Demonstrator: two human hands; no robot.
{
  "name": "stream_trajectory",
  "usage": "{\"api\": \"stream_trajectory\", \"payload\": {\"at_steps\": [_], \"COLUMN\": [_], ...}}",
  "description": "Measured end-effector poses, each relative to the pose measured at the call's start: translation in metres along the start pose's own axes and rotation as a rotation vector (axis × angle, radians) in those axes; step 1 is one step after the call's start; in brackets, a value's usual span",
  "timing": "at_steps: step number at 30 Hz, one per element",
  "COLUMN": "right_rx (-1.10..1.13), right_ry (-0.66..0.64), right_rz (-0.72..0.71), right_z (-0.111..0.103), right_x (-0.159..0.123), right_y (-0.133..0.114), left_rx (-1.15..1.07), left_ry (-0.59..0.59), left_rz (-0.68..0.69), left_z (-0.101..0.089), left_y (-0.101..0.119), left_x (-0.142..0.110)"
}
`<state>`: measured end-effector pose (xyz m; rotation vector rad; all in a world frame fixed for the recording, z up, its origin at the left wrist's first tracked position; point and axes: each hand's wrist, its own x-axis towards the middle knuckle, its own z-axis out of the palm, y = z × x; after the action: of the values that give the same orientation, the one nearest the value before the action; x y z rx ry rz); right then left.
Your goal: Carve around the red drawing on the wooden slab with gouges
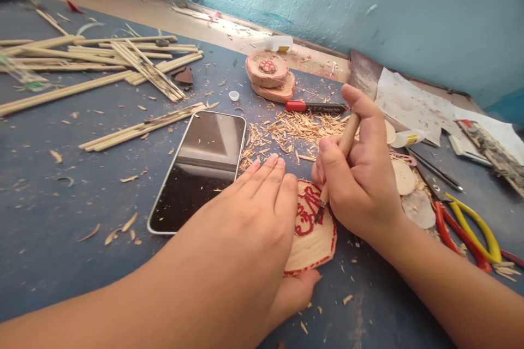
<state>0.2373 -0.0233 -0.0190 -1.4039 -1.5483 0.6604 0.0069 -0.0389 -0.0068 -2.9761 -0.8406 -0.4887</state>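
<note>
A pale wood slice (313, 251) with a dashed red edge and a red drawn design lies in front of me on the dark blue table. My left hand (262, 218) covers its left part, fingers laid over it and thumb against the near edge, holding it. In my right hand (356, 169) is a wooden-handled carving tool (347, 136), closed in the fingers with the index finger raised. Its dark metal tip touches or nearly touches the red lines. A phone (196, 174) lies just left of my left hand, its dark screen dotted with chips.
Wood shavings (303, 128) are heaped beyond my hands, beside a red-and-black marker (315, 107). Two stacked wood slices (268, 73) sit farther back. Bamboo sticks (102, 60) spread at left. Pliers (470, 223) with red and yellow handles lie right, near small wood discs (417, 210).
</note>
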Motion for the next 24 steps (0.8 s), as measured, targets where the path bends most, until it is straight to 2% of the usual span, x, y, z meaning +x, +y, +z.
{"api": "stream_trajectory", "payload": {"at_steps": [7,11,15,19,24], "right_rx": [0.007,-0.010,-0.033,-0.087,-0.087], "right_ry": [-0.016,-0.024,-0.079,-0.118,-0.116], "right_rz": [0.000,-0.009,-0.020,-0.040,-0.018], "right_z": [0.000,0.000,0.000,-0.001,-0.003], "right_x": [0.000,-0.002,0.001,0.006,0.009], "right_y": [-0.004,-0.004,-0.001,0.007,0.016], "left_rx": [-0.065,-0.156,-0.204,-0.186,-0.145], "left_ry": [-0.038,-0.099,-0.083,-0.081,-0.143], "left_rz": [-0.029,-0.110,-0.193,-0.207,-0.145], "left_z": [0.003,0.005,0.005,0.003,0.000], "left_y": [0.001,0.004,0.006,0.006,0.005], "left_x": [-0.007,0.001,0.014,0.019,0.006]}}
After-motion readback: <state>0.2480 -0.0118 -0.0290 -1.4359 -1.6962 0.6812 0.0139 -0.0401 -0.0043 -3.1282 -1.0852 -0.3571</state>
